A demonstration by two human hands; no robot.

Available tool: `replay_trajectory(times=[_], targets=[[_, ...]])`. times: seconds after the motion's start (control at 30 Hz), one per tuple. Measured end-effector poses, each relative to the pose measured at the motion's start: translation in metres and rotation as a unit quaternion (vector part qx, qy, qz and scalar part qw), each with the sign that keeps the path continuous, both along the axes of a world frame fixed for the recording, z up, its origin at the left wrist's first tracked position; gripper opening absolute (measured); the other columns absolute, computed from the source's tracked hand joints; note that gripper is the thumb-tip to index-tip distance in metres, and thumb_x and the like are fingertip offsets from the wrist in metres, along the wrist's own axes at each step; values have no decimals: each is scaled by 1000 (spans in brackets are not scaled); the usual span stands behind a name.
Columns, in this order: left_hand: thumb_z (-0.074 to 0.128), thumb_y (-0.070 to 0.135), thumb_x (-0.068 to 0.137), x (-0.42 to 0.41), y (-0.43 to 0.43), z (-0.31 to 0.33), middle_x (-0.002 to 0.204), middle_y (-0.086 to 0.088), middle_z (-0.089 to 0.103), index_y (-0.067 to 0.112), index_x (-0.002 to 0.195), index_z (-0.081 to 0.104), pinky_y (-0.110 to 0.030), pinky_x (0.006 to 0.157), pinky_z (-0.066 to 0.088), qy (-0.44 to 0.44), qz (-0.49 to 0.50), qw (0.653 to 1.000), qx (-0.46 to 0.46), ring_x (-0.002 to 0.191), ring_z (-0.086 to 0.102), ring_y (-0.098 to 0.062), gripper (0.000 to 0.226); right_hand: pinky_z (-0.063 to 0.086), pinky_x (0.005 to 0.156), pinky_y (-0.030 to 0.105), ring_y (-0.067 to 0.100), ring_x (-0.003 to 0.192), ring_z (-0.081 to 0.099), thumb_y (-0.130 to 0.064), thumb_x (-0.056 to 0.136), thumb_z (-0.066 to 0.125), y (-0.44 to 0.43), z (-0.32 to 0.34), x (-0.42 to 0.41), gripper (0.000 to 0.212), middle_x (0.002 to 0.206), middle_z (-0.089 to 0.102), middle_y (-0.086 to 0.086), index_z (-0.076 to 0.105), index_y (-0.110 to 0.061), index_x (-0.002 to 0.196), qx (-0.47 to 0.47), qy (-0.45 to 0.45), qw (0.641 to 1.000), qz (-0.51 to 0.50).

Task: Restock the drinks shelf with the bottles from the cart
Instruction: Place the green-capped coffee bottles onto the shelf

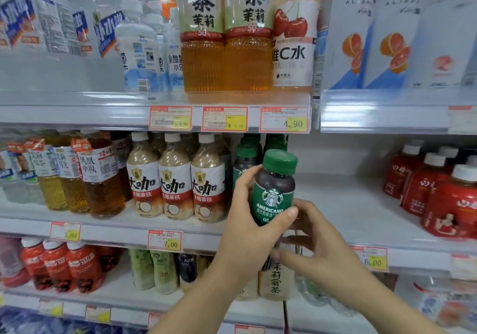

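A small dark coffee bottle (275, 191) with a green cap and a green Americano label is upright in front of the middle shelf (343, 204). My left hand (247, 220) grips it from the left, thumb across the label. My right hand (317, 240) comes in from the right with its fingers curled under the bottle's base. Just behind it on the shelf stand matching green-capped bottles (246, 156). The cart is out of view.
Left of the green-capped bottles stand milk-coffee bottles (175, 178) and tea bottles (100, 176). To the right is bare white shelf, then red bottles (438, 194). The upper shelf holds large tea bottles (224, 57). Price tags (165, 240) line the shelf edges.
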State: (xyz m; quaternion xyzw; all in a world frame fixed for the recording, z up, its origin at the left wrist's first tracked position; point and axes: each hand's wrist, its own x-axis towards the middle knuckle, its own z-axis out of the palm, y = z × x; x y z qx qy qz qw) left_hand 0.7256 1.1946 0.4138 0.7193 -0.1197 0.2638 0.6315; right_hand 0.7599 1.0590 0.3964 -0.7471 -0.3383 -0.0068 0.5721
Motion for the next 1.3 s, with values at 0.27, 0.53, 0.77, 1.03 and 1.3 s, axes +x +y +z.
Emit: replay_trajectory(times=[0.27,0.53,0.77,1.03,1.3], targets=[[73,19,78,11,-29,6,119,25,54,46,129,36,-18,96,44,18,-52,995,86,114,51,8,68,48,74,8,-4,93,64,-1,67,78,-27,8,5,58,101,66,-24,51,-36,103,65,-94,987,-111],[60,24,88,33,18,-44,114,24,45,33,118,57,-33,98,43,0,164,929,331,110,38,6,32,45,89,16,-5,104,56,-12,73,77,-38,7,67,60,110,54,-26,41,-36,114,8,-95,981,-170],[47,38,82,41,38,-71,120,8,52,32,117,59,-47,98,44,-31,231,839,493,117,37,-13,37,44,84,16,9,106,57,-18,79,73,-25,-7,90,59,117,60,-8,44,-22,130,-45,-28,986,-156],[51,34,79,42,38,-84,113,9,56,30,117,58,-48,98,45,-15,210,833,512,110,41,-15,40,36,71,0,3,105,49,-21,82,69,-17,-10,76,62,112,54,-15,38,-19,136,-91,-63,976,-190],[42,32,85,10,53,-105,125,10,50,36,122,47,-47,113,24,-32,169,888,427,119,43,-9,37,25,105,10,3,122,39,-15,85,63,-3,-57,9,47,129,45,-8,48,-19,130,-58,-214,935,-277]])
